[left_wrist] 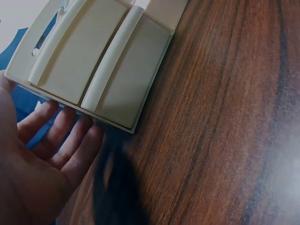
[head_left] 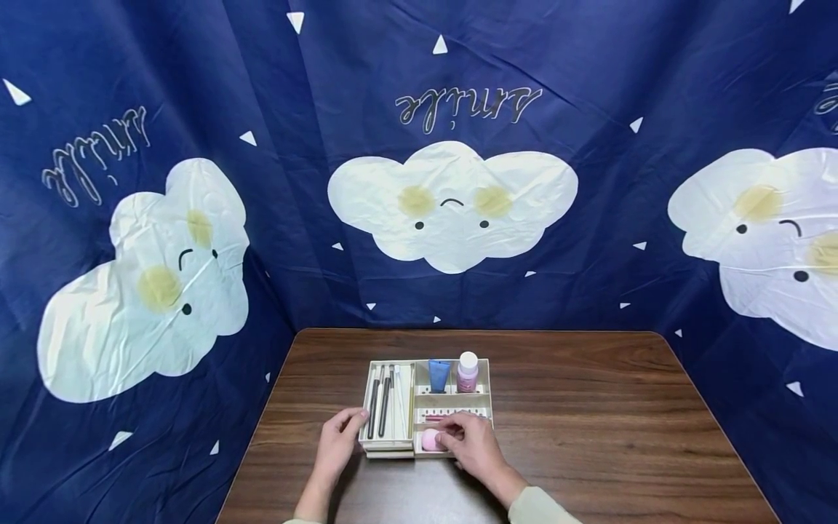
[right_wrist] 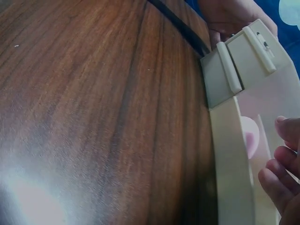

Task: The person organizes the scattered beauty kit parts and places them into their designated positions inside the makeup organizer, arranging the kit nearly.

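A cream desk organizer [head_left: 414, 444] stands on the table. My left hand [head_left: 339, 435] is at its left side, the fingertips along the side wall and the thumb near the upper rim in the left wrist view. Over the front right compartment is my right hand [head_left: 476, 442], fingers bent, thumb side right beside a round pink makeup sponge [head_left: 430, 439]. The right wrist view shows the sponge [right_wrist: 251, 137] lying in the compartment, with a gap between it and the fingers [right_wrist: 274, 185]. Makeup brushes [head_left: 384, 407] lie in the left tray.
A blue tube [head_left: 439, 374] and a pink bottle [head_left: 467, 372] with a white cap stand in the back compartments. Thin red sticks [head_left: 433, 418] lie in the middle one. Two drawers [left_wrist: 124, 70] with rounded handles face front. A dark blue curtain [head_left: 452, 302] surrounds the wooden table [head_left: 602, 429].
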A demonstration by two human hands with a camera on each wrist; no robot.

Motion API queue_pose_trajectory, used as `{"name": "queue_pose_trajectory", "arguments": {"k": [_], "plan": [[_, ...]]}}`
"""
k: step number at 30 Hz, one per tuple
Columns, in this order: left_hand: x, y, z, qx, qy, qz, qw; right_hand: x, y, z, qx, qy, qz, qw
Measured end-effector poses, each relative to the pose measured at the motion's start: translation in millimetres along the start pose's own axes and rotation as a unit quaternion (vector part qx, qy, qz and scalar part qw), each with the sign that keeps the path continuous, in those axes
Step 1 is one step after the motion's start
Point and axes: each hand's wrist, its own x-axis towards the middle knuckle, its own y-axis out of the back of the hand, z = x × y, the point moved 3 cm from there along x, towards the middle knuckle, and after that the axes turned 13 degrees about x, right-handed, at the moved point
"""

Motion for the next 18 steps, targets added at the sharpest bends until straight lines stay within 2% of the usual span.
{"name": "queue_pose_trajectory", "arguments": {"k": [2, 5, 11, 15, 18], "plan": [[0.9, 1.5, 0.6, 0.029, -0.015, 0.013, 0.9994, 1.0, 3.6, -2.8, 0.006, -0.007, 0.001, 1.0000], [2.7, 3.7, 1.8, 0.055, -0.025, 0.016, 0.9981, 2.5, 9.1, -7.0, 0.001, 0.000, 0.007, 1.0000], [8.7, 10.2, 7.1, 0.061, -0.035, 0.010, 0.9975, 4.3, 21.1, -13.0, -0.025, 0.031, 0.033, 0.9987], [5.9, 14.5, 8.3, 0.064, -0.042, 0.005, 0.9970, 2.0, 33.0, -14.8, -0.046, 0.048, 0.037, 0.9971], [2.1, 18.2, 6.8, 0.090, -0.044, 0.006, 0.9949, -1.1, 45.0, -15.4, -0.067, 0.060, 0.034, 0.9954]]}}
